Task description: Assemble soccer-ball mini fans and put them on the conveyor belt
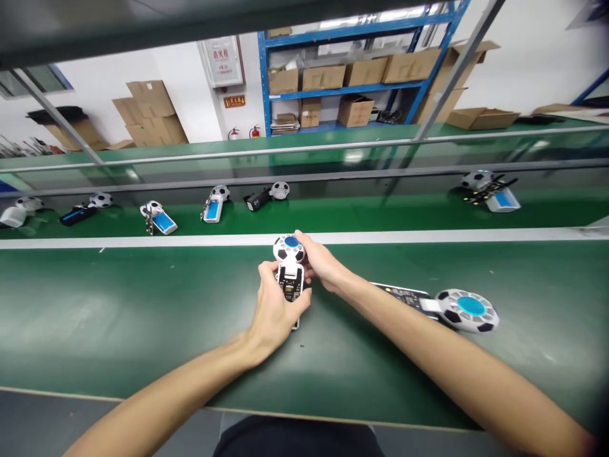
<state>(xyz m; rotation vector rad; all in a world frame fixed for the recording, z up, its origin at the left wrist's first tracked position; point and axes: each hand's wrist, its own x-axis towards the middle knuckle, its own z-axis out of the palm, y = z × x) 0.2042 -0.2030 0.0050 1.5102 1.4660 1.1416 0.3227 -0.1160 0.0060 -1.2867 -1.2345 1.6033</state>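
Note:
Between my hands is a handheld device (288,271) with a round soccer-ball-patterned head and a bare circuit board in its handle. My left hand (276,311) wraps round the handle, its thumb lying across the lower board. The fingers of my right hand (321,261) close on the right side of the ball head, where a blue disc shows on top. Beneath my right forearm lies a second soccer-ball device (469,310), its circuit board partly hidden by the arm.
Beyond the pale strip (228,240), several similar devices lie on the green belt (333,212), including one with a blue panel (214,208) and a black-handled one (259,198). Metal rails cross behind. Cardboard boxes (323,77) fill a blue rack (264,82) at the back.

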